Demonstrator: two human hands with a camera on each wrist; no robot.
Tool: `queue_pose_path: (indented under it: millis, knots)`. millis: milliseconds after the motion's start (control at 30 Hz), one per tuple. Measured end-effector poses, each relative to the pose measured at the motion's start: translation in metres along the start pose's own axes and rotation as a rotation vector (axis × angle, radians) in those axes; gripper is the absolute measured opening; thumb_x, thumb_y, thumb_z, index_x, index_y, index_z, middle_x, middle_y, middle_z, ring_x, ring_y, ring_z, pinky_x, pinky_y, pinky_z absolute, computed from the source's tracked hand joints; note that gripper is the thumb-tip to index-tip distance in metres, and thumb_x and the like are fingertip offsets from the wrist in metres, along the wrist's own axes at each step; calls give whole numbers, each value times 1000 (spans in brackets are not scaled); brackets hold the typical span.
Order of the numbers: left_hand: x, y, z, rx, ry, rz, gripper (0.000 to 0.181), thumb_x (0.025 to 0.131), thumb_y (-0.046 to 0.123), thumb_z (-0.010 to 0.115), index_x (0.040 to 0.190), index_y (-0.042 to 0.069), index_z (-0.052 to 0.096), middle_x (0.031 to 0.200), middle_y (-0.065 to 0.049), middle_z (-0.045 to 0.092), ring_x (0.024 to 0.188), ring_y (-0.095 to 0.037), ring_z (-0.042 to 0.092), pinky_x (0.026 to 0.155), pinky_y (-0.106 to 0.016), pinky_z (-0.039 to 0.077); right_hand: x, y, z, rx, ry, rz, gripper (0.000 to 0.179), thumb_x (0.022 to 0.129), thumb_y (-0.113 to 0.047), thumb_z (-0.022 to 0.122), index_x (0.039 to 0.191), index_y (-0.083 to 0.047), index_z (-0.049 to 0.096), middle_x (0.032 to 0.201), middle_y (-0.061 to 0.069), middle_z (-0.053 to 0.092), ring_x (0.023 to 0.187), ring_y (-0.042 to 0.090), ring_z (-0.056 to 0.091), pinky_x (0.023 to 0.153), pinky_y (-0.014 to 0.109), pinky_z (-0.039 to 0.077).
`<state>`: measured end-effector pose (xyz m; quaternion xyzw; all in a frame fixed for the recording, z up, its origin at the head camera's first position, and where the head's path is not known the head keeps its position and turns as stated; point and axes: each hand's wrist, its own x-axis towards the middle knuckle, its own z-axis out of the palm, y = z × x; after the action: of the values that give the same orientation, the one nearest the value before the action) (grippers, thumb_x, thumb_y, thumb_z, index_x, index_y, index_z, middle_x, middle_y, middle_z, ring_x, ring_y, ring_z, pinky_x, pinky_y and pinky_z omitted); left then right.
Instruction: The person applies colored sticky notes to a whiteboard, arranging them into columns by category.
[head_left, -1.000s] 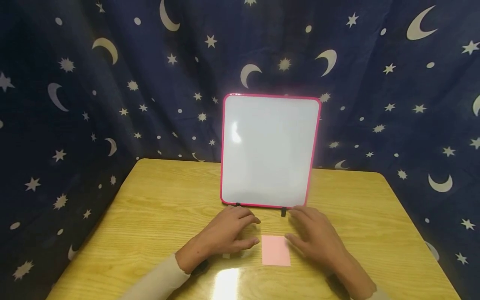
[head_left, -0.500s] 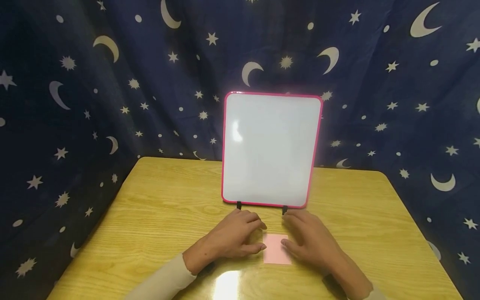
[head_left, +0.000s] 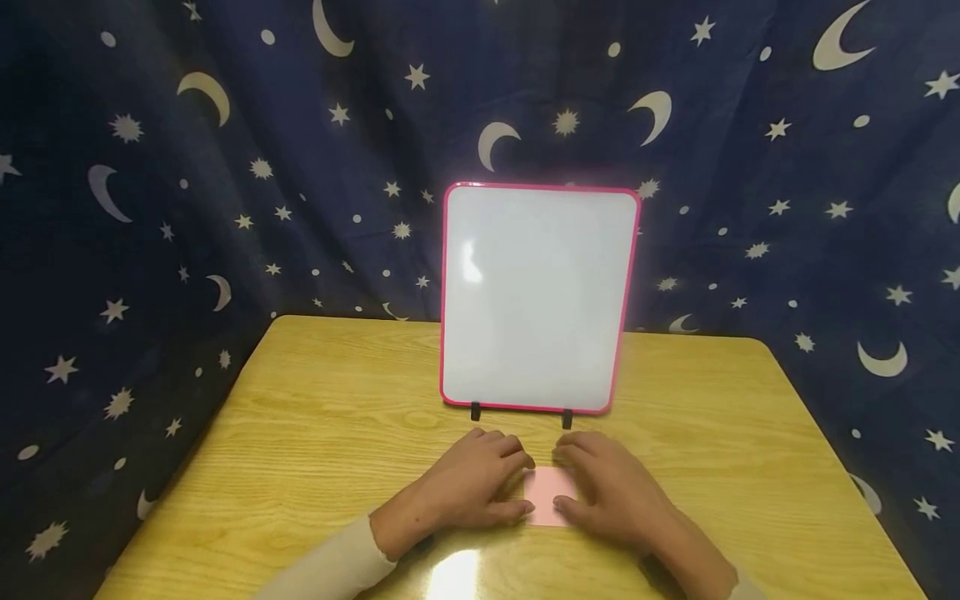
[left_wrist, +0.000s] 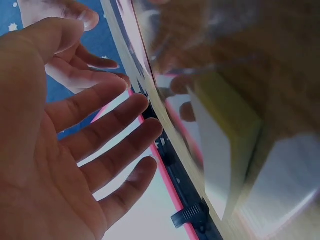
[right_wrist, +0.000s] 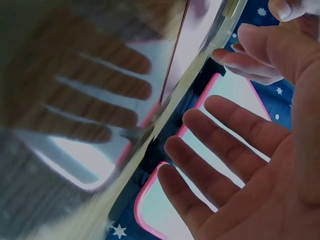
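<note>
A square pink paper lies flat on the table, its right side partly covered by the right hand in the head view. My left hand is at the paper's left edge, fingers spread and slightly bent, thumb tip by that edge. My right hand reaches over the right side, thumb tip above the paper. Neither hand holds anything. Both wrist views show the fingers apart from the glossy tabletop. A small white and yellowish block stands below my left hand, hidden in the head view.
A whiteboard with a pink frame leans upright behind the hands. Two black stand feet, one a left foot and one a right foot, show at its base. A dark blue curtain with moons and stars surrounds the wooden table.
Both hands have moved inward and slightly towards the person, closer together over the pink paper. The small block seen by the left hand earlier is now covered in the head view.
</note>
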<state>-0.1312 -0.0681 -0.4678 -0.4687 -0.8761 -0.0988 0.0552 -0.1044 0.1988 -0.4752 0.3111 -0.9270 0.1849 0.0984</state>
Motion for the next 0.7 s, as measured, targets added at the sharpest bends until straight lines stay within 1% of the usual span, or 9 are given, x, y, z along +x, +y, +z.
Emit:
queue_pose_path:
  millis: [200, 333, 467, 533, 700]
  knots:
    - [-2, 6, 4, 15, -23, 0, 47, 96, 60, 67, 126, 23, 70, 115, 11, 65, 110, -12, 61, 92, -32, 48, -2, -4, 5, -6, -42, -23, 54, 74, -41, 92, 118, -16, 73, 121, -8, 65, 112, 11, 62, 97, 39, 55]
    - [-3, 10, 7, 36, -29, -6, 46, 94, 60, 70, 122, 25, 69, 117, 10, 64, 108, -12, 59, 91, -32, 48, -2, -6, 9, -15, -48, -33, 57, 71, -42, 93, 117, -16, 73, 118, -8, 64, 109, 10, 60, 93, 37, 56]
    - [-3, 14, 10, 82, -33, 8, 48, 90, 61, 73, 120, 24, 69, 120, 9, 63, 109, -12, 58, 89, -31, 49, -4, -7, 11, -16, -47, -32, 57, 68, -41, 94, 115, -15, 74, 116, -8, 61, 106, 9, 58, 91, 35, 55]
    - [-3, 16, 11, 110, -29, 16, 48, 88, 61, 75, 118, 24, 69, 120, 8, 63, 109, -12, 58, 87, -30, 49, -4, -7, 12, -15, -50, -33, 56, 68, -40, 94, 114, -15, 75, 115, -8, 60, 106, 8, 57, 90, 35, 55]
    - [-3, 18, 13, 150, 6, 27, 39, 84, 55, 79, 106, 25, 69, 116, 9, 63, 103, -12, 59, 82, -27, 46, -3, -9, 13, -22, -49, -49, 49, 68, -40, 93, 106, -15, 76, 111, -9, 57, 101, 7, 55, 86, 32, 54]
